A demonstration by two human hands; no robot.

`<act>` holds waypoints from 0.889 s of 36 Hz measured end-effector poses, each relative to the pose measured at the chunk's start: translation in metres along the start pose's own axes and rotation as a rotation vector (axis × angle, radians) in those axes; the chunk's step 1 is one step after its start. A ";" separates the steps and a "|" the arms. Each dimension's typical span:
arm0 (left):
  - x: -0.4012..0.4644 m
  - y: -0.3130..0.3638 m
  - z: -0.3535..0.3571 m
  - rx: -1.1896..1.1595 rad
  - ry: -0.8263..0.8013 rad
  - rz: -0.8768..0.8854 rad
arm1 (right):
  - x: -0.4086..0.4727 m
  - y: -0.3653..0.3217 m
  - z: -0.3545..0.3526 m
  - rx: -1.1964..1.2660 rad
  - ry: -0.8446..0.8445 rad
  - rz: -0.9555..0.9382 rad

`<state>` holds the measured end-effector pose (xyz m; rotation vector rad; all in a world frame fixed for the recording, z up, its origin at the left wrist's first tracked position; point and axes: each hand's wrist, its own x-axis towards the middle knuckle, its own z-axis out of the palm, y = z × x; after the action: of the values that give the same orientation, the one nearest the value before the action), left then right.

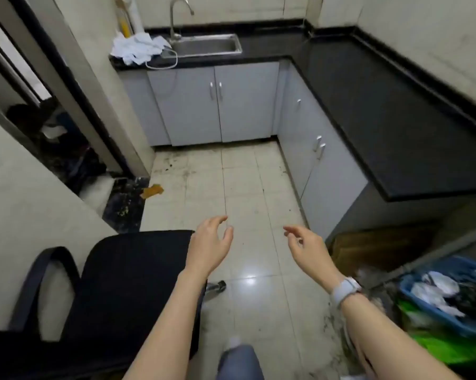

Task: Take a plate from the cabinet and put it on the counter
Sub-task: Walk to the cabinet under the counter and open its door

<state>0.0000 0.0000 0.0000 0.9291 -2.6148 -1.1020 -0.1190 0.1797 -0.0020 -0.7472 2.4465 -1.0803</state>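
Observation:
Grey cabinets run under an L-shaped black counter (382, 111). The doors under the sink (217, 105) and along the right run (321, 165) are all closed, and no plate is visible. My left hand (210, 244) hovers over the tiled floor beside a chair, fingers spread and curled, holding nothing. My right hand (305, 246), with a white watch on the wrist, is also empty with fingers apart. Both hands are well short of the cabinets.
A black office chair (127, 294) stands at lower left. A steel sink (206, 45) with a tap and white cloths (138, 48) sits at the back. At lower right are a blue basket (450, 294), a green bag and a cardboard box (379, 245).

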 end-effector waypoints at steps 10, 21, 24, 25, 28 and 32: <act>0.106 -0.063 0.013 0.065 -0.069 -0.173 | 0.106 0.033 0.016 -0.083 -0.164 0.153; 0.304 -0.057 -0.008 0.029 -0.066 -0.200 | 0.302 0.004 -0.001 -0.034 -0.132 0.227; 0.356 -0.045 -0.002 0.030 -0.081 -0.193 | 0.349 0.005 -0.007 -0.024 -0.121 0.250; 0.374 -0.042 0.001 0.037 -0.083 -0.191 | 0.366 0.006 -0.009 -0.022 -0.115 0.255; 0.430 -0.033 0.011 0.056 -0.095 -0.187 | 0.419 0.011 -0.016 -0.015 -0.099 0.258; 0.511 -0.019 0.026 0.051 -0.100 -0.184 | 0.498 0.023 -0.027 -0.011 -0.100 0.264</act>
<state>-0.4065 -0.3010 -0.0793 1.1757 -2.6929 -1.1561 -0.5360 -0.0897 -0.0580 -0.4529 2.3847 -0.9082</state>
